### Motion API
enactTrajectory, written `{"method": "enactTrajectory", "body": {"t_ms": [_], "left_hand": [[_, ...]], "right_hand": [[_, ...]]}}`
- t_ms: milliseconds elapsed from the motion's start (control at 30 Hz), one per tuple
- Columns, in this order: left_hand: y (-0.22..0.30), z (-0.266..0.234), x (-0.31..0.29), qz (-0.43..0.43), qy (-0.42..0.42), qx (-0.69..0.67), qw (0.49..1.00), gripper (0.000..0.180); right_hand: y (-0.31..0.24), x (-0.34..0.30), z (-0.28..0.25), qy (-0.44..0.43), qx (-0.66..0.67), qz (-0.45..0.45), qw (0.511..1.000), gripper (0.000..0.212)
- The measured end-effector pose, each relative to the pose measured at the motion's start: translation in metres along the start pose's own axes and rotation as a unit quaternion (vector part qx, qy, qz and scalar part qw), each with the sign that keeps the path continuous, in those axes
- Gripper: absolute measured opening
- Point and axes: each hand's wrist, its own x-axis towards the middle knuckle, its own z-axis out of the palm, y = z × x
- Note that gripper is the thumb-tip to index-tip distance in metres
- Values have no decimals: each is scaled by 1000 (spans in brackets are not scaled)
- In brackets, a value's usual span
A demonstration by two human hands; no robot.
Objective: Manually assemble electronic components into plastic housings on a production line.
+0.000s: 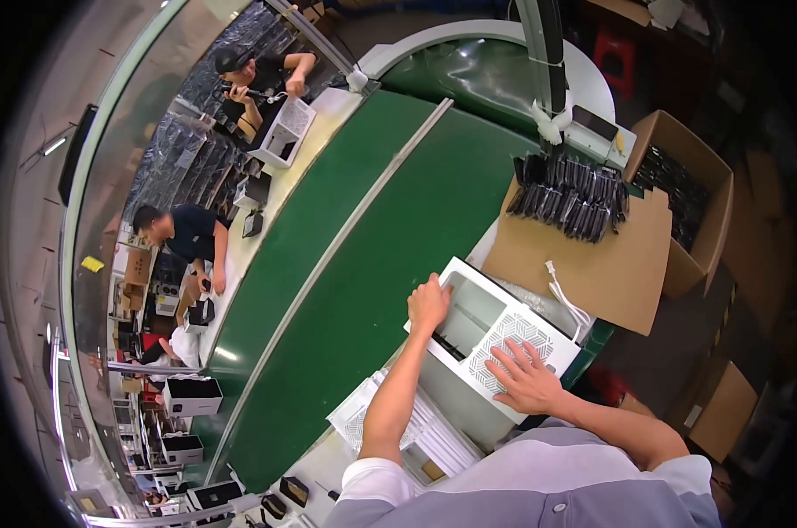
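Observation:
A white box-shaped appliance housing (515, 329) lies at a slant before me at the belt's near edge. One part of it has a large rectangular opening (469, 315); the other is a panel with a geometric vent pattern. My left hand (428, 304) is closed around the housing's far left rim, by the opening. On the vent panel rests my right hand (526, 378), flat with fingers spread. Beside my left forearm lean several white panels (429, 427) in a stack, partly hidden by my arm. A white cable with a plug (567, 304) lies along the housing's right side.
A green conveyor belt (390, 229) with a metal divider rail (363, 204) curves past. To the right are a cardboard sheet (632, 273), several black wrapped packets (574, 198) and an open carton (720, 207). Two co-workers (192, 233) sit across the belt.

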Motion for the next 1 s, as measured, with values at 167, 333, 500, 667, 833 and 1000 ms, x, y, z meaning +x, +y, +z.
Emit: {"method": "enactTrajectory", "body": {"t_ms": [167, 333, 500, 667, 833, 1000], "left_hand": [[-4, 0, -1, -6, 1, -11, 1000, 36], [-1, -2, 2, -3, 8, -23, 1000, 36], [-2, -3, 0, -17, -2, -21, 1000, 36], [6, -6, 1, -14, -8, -25, 1000, 37], [8, -4, -27, -11, 55, -94, 994, 53], [84, 2, -112, 220, 154, -149, 952, 47]], "right_hand": [[-30, 24, -16, -40, 34, 35, 998, 81], [-30, 10, 18, -62, 27, -71, 995, 82], [-27, 9, 19, -24, -5, -111, 993, 85], [-17, -15, 1, -13, 114, -15, 993, 76], [24, -78, -34, 121, 148, 172, 966, 64], [95, -151, -2, 278, 266, 415, 824, 32]]}}
